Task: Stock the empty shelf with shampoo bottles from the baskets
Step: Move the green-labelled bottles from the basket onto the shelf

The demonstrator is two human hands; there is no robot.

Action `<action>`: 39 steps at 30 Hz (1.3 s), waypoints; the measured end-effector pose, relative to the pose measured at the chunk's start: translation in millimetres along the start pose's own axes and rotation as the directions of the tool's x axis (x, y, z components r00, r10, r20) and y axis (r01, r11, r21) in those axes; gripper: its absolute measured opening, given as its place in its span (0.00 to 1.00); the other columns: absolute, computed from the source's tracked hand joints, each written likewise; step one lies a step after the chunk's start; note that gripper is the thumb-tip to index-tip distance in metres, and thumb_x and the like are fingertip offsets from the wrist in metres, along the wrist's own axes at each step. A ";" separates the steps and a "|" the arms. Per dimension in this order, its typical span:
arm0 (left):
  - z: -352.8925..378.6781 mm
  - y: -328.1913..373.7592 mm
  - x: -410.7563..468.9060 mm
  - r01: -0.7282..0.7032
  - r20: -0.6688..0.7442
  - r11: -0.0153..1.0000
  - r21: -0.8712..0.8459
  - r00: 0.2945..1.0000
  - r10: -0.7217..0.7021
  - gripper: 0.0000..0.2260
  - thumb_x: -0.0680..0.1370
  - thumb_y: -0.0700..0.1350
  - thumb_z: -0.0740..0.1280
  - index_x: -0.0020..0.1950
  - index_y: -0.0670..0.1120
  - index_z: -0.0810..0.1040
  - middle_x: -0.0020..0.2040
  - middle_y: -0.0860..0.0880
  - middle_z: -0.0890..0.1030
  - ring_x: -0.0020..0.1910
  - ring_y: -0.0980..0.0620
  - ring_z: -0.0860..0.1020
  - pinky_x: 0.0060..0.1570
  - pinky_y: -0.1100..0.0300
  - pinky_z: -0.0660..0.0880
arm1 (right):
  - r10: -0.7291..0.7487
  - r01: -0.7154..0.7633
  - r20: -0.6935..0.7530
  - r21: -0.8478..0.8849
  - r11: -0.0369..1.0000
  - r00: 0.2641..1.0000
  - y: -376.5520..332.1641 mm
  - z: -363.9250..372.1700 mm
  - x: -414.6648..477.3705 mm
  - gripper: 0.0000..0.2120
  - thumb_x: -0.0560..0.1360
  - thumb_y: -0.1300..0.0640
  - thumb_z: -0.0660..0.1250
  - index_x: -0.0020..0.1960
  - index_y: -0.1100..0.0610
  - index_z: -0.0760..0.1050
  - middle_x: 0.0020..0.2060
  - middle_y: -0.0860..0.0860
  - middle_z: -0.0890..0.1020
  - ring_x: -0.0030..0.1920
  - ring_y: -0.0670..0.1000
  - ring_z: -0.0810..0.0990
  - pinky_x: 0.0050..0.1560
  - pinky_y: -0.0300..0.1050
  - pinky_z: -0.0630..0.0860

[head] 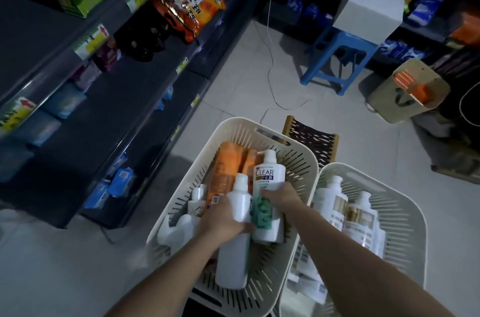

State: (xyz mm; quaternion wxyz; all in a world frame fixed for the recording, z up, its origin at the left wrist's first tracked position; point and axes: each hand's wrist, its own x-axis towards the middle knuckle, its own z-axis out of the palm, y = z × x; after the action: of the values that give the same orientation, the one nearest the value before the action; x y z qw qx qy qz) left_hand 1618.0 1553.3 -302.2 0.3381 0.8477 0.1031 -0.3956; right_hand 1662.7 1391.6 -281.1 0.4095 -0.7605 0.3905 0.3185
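White shampoo bottle (pixel 232 259) clasped by left grip (pixel 222 220), CLEAR bottle (pixel 270 176) by right grip (pixel 281 198)

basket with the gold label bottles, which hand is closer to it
Right. The right hand holds a green-labelled bottle in the other basket, just left of the gold-label basket; the left hand grips a plain white bottle further left.
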 end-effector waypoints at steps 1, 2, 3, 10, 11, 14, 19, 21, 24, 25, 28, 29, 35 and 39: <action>-1.8 1.3 1.8 0.007 0.013 1.000 -0.007 1.000 -0.007 0.41 0.50 0.70 0.71 0.60 0.57 0.73 0.53 0.55 0.81 0.48 0.52 0.80 0.46 0.54 0.78 | 0.016 -0.016 -0.006 0.043 0.999 1.000 0.5 0.9 3.7 0.17 0.73 0.58 0.73 0.59 0.64 0.77 0.52 0.59 0.83 0.50 0.58 0.83 0.41 0.45 0.79; -3.2 1.6 3.0 0.019 0.024 1.000 -0.016 1.000 -0.018 0.38 0.51 0.69 0.70 0.58 0.57 0.74 0.52 0.55 0.81 0.47 0.53 0.80 0.46 0.54 0.79 | 0.035 -0.034 -0.007 0.078 0.996 0.999 1.5 2.0 7.7 0.16 0.73 0.59 0.73 0.58 0.64 0.77 0.52 0.59 0.83 0.50 0.59 0.83 0.43 0.47 0.79; -4.6 1.3 3.8 0.020 0.025 0.999 -0.038 1.000 -0.019 0.35 0.51 0.67 0.70 0.56 0.58 0.75 0.51 0.55 0.81 0.47 0.53 0.80 0.47 0.53 0.79 | 0.047 -0.046 -0.004 0.106 0.993 0.999 2.6 3.1 10.6 0.17 0.73 0.58 0.74 0.58 0.64 0.77 0.52 0.60 0.83 0.50 0.59 0.83 0.44 0.49 0.79; -19.3 -5.0 2.5 0.077 0.058 0.936 -0.344 0.996 -0.061 0.34 0.50 0.56 0.75 0.55 0.55 0.75 0.49 0.55 0.82 0.47 0.54 0.81 0.51 0.52 0.79 | 0.035 -0.033 -0.006 0.229 0.973 0.999 3.2 9.3 19.8 0.15 0.66 0.58 0.80 0.41 0.58 0.73 0.41 0.56 0.82 0.48 0.59 0.83 0.53 0.58 0.80; -20.9 -5.5 0.9 0.088 0.059 0.920 -0.381 0.996 -0.071 0.36 0.49 0.55 0.76 0.56 0.54 0.74 0.50 0.55 0.82 0.48 0.54 0.81 0.51 0.51 0.79 | 0.025 -0.025 0.004 0.250 0.968 1.000 2.6 8.7 17.7 0.15 0.66 0.59 0.80 0.41 0.58 0.73 0.40 0.55 0.81 0.47 0.60 0.83 0.53 0.58 0.80; -26.8 -6.5 -8.2 0.089 0.050 0.866 -0.492 0.996 -0.074 0.38 0.49 0.52 0.79 0.58 0.54 0.73 0.52 0.54 0.82 0.50 0.53 0.81 0.52 0.49 0.79 | -0.011 -0.001 0.043 0.278 0.960 0.999 2.7 7.6 9.9 0.18 0.65 0.61 0.80 0.46 0.59 0.73 0.43 0.56 0.82 0.47 0.60 0.83 0.51 0.58 0.81; -41.9 -8.3 -35.9 0.067 0.035 0.762 -0.644 0.998 -0.058 0.32 0.63 0.35 0.79 0.63 0.50 0.72 0.53 0.53 0.81 0.50 0.54 0.80 0.45 0.57 0.77 | -0.135 0.076 0.140 0.364 0.928 0.981 9.5 -1.3 -6.6 0.24 0.66 0.62 0.80 0.59 0.61 0.75 0.48 0.59 0.85 0.44 0.58 0.86 0.45 0.54 0.82; -45.3 -11.6 -51.0 0.050 0.006 0.712 -0.700 0.998 -0.063 0.33 0.62 0.35 0.79 0.64 0.48 0.72 0.54 0.50 0.82 0.52 0.50 0.80 0.48 0.53 0.78 | -0.208 0.116 0.195 0.399 0.910 0.959 10.8 -9.7 -17.6 0.21 0.67 0.63 0.79 0.57 0.61 0.77 0.47 0.59 0.86 0.44 0.59 0.86 0.43 0.52 0.82; -42.5 -15.7 -76.8 -0.004 -0.061 0.605 -0.796 0.996 -0.073 0.32 0.61 0.37 0.79 0.63 0.47 0.74 0.54 0.47 0.83 0.54 0.45 0.81 0.55 0.46 0.76 | -0.315 0.175 0.309 0.407 0.897 0.897 7.5 -23.5 -39.5 0.26 0.64 0.61 0.81 0.59 0.60 0.77 0.49 0.59 0.86 0.48 0.61 0.86 0.51 0.60 0.82; -40.1 -16.2 -86.1 -0.039 -0.090 0.549 -0.835 0.994 -0.067 0.30 0.62 0.36 0.78 0.61 0.46 0.74 0.53 0.47 0.84 0.54 0.44 0.81 0.55 0.46 0.76 | -0.343 0.188 0.347 0.411 0.892 0.873 5.7 -26.9 -46.8 0.30 0.63 0.60 0.81 0.61 0.60 0.75 0.50 0.59 0.86 0.50 0.62 0.85 0.54 0.64 0.80; -30.8 -15.8 -114.1 -0.146 -0.172 0.338 -0.930 0.984 -0.050 0.27 0.63 0.37 0.76 0.61 0.43 0.75 0.51 0.43 0.85 0.52 0.41 0.82 0.53 0.45 0.77 | -0.412 0.234 0.449 0.401 0.886 0.793 1.9 -34.5 -68.5 0.29 0.65 0.61 0.79 0.64 0.61 0.74 0.52 0.61 0.85 0.51 0.63 0.85 0.54 0.64 0.80; -28.0 -16.0 -122.4 -0.178 -0.197 0.263 -0.948 0.979 -0.049 0.26 0.64 0.38 0.76 0.61 0.43 0.76 0.52 0.41 0.85 0.51 0.40 0.82 0.51 0.45 0.78 | -0.429 0.245 0.467 0.405 0.881 0.773 0.4 -36.6 -77.0 0.25 0.68 0.62 0.78 0.63 0.61 0.74 0.52 0.62 0.85 0.50 0.62 0.86 0.50 0.61 0.82; -23.5 -22.8 -176.6 -0.300 -0.303 0.042 -0.953 0.948 -0.096 0.18 0.70 0.49 0.68 0.56 0.42 0.79 0.47 0.41 0.85 0.43 0.43 0.84 0.47 0.48 0.78 | -0.516 0.367 0.563 0.365 0.856 0.645 -3.2 -34.0 -124.0 0.29 0.65 0.59 0.78 0.64 0.59 0.74 0.50 0.58 0.86 0.49 0.59 0.86 0.45 0.53 0.83; -12.4 -37.8 -211.7 -0.315 -0.304 -0.038 -0.948 0.936 -0.178 0.23 0.69 0.57 0.67 0.56 0.42 0.79 0.50 0.39 0.84 0.44 0.42 0.84 0.46 0.48 0.79 | -0.531 0.414 0.633 0.339 0.845 0.564 -3.7 -18.1 -152.4 0.24 0.69 0.61 0.76 0.63 0.60 0.74 0.50 0.58 0.86 0.47 0.57 0.87 0.39 0.47 0.82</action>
State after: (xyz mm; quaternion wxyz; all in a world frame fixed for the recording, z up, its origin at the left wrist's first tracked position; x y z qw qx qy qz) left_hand 1467.8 1609.4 -158.4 0.8389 0.3998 0.3683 -0.0291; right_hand 1593.8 1427.9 -148.8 0.6535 -0.6216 0.0079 0.4319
